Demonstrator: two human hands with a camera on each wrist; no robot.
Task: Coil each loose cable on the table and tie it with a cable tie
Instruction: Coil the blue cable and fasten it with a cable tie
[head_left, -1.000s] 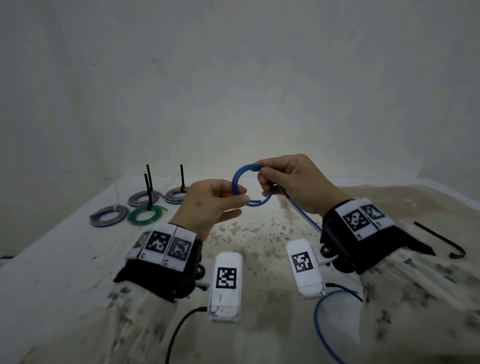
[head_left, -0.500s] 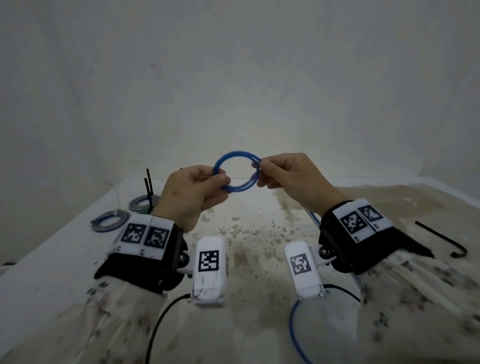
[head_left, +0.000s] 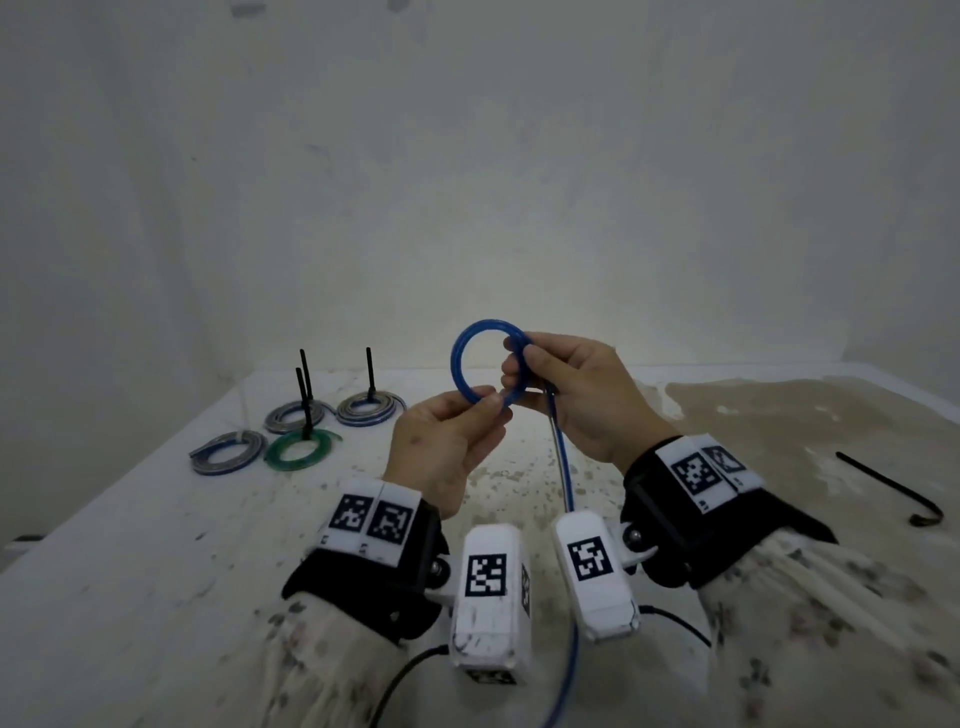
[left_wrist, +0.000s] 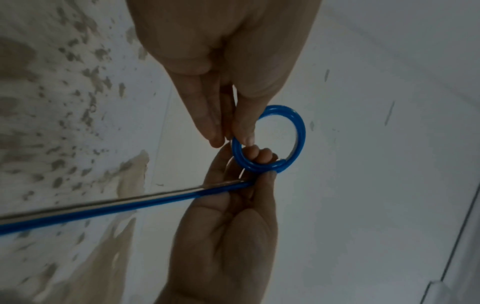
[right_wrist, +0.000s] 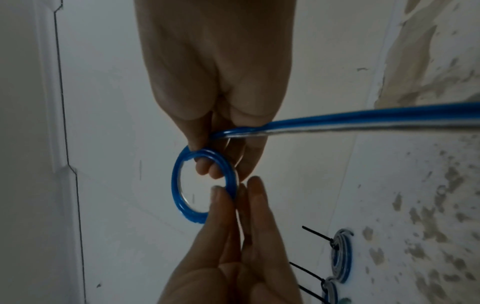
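A blue cable is wound into a small coil held upright above the table between both hands. My left hand pinches the coil's lower edge between thumb and fingertips. My right hand grips the coil's right side, two fingers poking through the ring. The cable's loose tail leaves the right hand and runs down past the wrist cameras out of the picture; it also shows as a taut tail and tail. A loose black cable tie lies on the table at the right.
Several coiled cables sit at the back left of the white table, among them a green coil and a blue-grey coil, with black tie ends standing up. Brown stains cover the table's middle and right. Walls close off the back.
My left hand moved right and down, closer to the right hand, and now pinches the coil's bottom edge. The coil turned more upright; the right hand kept its grip.
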